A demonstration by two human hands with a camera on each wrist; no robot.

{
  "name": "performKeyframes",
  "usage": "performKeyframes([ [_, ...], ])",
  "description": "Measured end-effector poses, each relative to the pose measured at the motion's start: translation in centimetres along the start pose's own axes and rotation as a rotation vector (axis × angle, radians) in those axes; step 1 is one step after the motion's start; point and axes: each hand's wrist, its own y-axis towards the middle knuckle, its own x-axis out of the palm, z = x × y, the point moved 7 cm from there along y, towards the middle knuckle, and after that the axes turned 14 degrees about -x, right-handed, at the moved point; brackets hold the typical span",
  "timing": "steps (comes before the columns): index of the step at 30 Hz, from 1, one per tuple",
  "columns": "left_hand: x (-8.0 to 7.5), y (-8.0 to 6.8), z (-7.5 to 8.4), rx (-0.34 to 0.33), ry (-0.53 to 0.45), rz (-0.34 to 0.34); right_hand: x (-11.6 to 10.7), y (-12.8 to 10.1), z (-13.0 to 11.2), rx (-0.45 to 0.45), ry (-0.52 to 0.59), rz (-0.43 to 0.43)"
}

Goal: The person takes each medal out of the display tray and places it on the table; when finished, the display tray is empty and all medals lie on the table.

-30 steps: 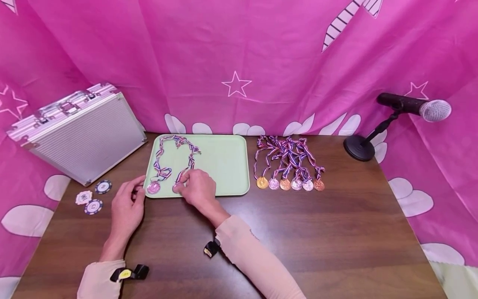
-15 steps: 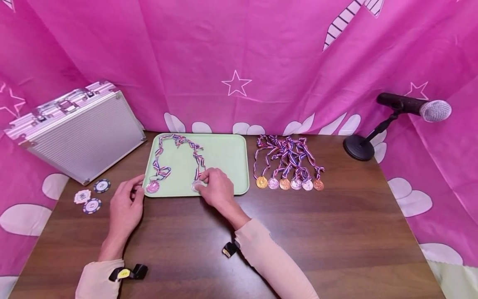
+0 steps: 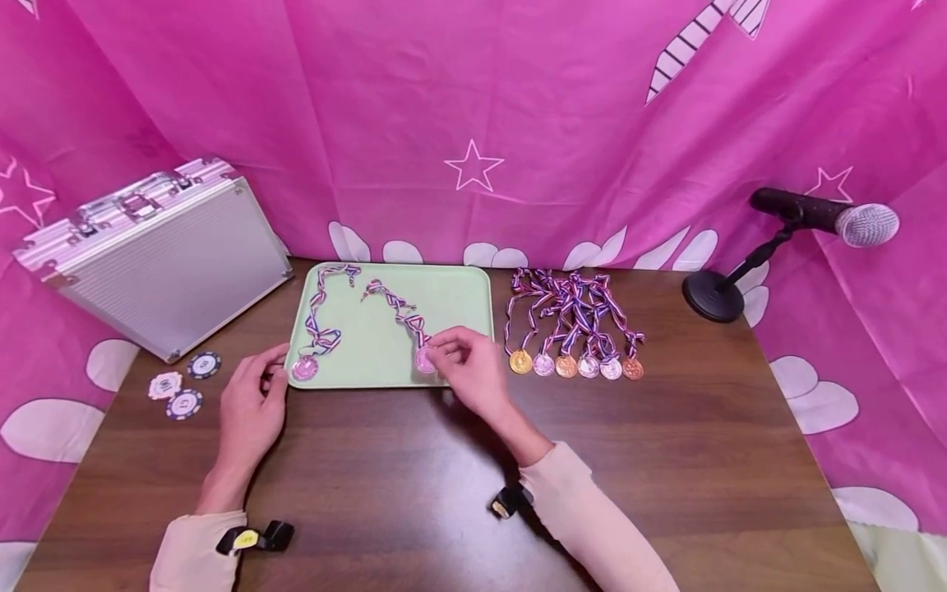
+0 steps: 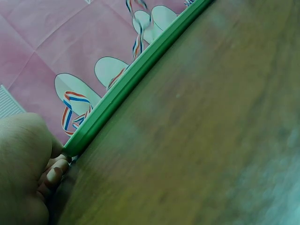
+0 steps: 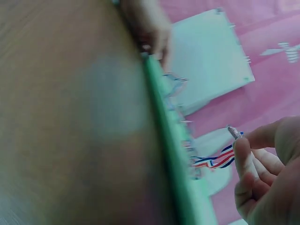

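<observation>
Fingers of the right hand (image 3: 473, 374) pinch a medal (image 3: 425, 360) over the green tray (image 3: 451, 298); the left hand (image 3: 251, 403), loosely curled, touches the tray's corner.

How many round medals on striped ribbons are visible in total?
8. Six round medals lie in a row on the wooden table, one on the green tray, one pinched by the right hand. None seems hidden.

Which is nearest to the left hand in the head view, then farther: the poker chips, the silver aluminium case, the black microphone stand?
From the left hand:
1. Poker chips, on the table just to its left.
2. Silver aluminium case, behind it at the far left.
3. Black microphone stand, across the table at far right.
</observation>
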Motion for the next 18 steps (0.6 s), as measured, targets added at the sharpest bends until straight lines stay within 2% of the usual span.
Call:
performKeyframes([
  [3,0.0,0.0,0.1,0.007,-0.007,0.005,-2.1,0.3,-1.1,0.046,0.114,0.029],
  [6,-0.1,0.0,0.1,0.004,-0.003,0.007,-4.2,0.7,-2.5,0.077,0.181,0.060],
  [11,-0.1,0.0,0.0,-0.001,0.003,0.012,-8.0,1.4,-4.9,0.074,0.305,0.145],
  [13,-0.1,-0.1,0.1,0.002,0.002,0.010,-9.9,1.7,-5.8,0.054,0.326,0.202],
  [18,-0.2,-0.1,0.3,0.007,-0.005,0.006,-15.8,3.5,-7.5,-0.030,0.273,0.367],
])
